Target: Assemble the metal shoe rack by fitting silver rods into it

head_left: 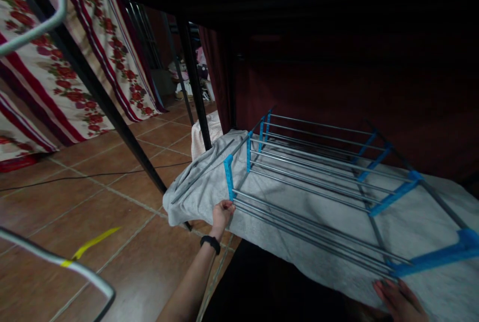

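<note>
The left hand (pixel 222 212) is clenching the metal rack (pixel 310 175) at its 9 o'clock corner. The rack is lying on a grey cloth (pixel 194 190). At 5 o'clock, the right hand (pixel 398 299) is lying flat, fingers released, on the cloth's edge. Open tiled floor (pixel 112 187) is stretching toward 8 o'clock.

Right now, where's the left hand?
In the head view, lower centre-left, the left hand grips the near-left corner of the metal rack, just below a blue bracket, near the edge of the grey cloth under the rack.
</note>
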`<action>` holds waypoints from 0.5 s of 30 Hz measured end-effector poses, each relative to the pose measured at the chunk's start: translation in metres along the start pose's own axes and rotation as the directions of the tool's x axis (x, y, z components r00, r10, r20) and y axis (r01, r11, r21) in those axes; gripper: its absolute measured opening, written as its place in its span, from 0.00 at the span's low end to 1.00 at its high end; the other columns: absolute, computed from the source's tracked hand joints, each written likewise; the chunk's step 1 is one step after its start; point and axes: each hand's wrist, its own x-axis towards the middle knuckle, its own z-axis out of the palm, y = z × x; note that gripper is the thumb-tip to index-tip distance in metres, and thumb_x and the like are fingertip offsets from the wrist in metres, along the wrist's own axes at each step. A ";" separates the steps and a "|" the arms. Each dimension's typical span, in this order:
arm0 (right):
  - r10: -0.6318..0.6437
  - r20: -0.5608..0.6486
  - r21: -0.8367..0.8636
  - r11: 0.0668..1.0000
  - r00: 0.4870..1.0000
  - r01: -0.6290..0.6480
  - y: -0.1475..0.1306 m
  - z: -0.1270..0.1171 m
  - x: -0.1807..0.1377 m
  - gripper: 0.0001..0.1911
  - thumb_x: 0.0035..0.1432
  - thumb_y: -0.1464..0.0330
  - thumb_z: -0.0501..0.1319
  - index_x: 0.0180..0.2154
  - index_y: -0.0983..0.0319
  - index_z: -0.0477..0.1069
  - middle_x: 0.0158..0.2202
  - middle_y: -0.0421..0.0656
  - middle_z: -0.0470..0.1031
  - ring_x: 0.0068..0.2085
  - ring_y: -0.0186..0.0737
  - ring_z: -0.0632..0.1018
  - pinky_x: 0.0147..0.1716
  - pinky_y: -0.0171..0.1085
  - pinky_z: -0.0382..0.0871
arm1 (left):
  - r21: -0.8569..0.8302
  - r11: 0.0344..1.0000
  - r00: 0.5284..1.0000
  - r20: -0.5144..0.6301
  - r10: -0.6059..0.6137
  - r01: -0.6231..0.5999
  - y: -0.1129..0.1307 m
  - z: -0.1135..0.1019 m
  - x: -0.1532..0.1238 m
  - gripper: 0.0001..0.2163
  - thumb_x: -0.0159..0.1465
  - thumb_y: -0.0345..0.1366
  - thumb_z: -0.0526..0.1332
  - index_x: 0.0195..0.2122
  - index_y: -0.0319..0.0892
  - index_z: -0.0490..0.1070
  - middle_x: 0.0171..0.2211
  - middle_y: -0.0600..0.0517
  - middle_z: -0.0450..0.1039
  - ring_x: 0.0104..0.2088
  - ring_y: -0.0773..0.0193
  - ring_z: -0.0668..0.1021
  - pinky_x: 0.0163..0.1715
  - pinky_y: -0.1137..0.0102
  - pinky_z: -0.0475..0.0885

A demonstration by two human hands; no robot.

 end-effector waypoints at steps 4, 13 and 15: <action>0.001 -0.012 0.060 0.998 1.000 -0.001 0.002 0.001 0.005 0.31 0.27 0.63 0.72 0.39 0.51 0.67 0.36 0.43 0.76 0.32 0.51 0.82 0.33 0.50 0.83 | 0.001 1.000 1.000 0.000 -0.002 0.002 0.002 -0.001 -0.002 0.19 0.37 0.40 0.79 0.25 0.39 0.73 0.18 0.57 0.68 0.18 0.70 0.69 0.21 0.72 0.64; 0.024 0.008 0.152 0.988 1.000 -0.025 0.011 -0.004 0.007 0.38 0.21 0.69 0.76 0.41 0.55 0.68 0.37 0.38 0.75 0.33 0.41 0.82 0.33 0.36 0.81 | -0.017 1.000 1.000 0.003 -0.009 0.009 0.007 0.000 -0.004 0.18 0.36 0.38 0.78 0.24 0.41 0.72 0.17 0.58 0.68 0.18 0.70 0.70 0.20 0.73 0.65; 0.021 0.010 0.146 0.989 1.000 -0.022 0.008 -0.003 0.005 0.33 0.23 0.68 0.74 0.39 0.54 0.68 0.36 0.39 0.75 0.31 0.44 0.82 0.31 0.41 0.82 | -0.020 1.000 1.000 -0.006 -0.009 0.008 0.007 0.001 -0.004 0.18 0.36 0.38 0.78 0.24 0.41 0.71 0.17 0.59 0.67 0.18 0.70 0.70 0.21 0.73 0.65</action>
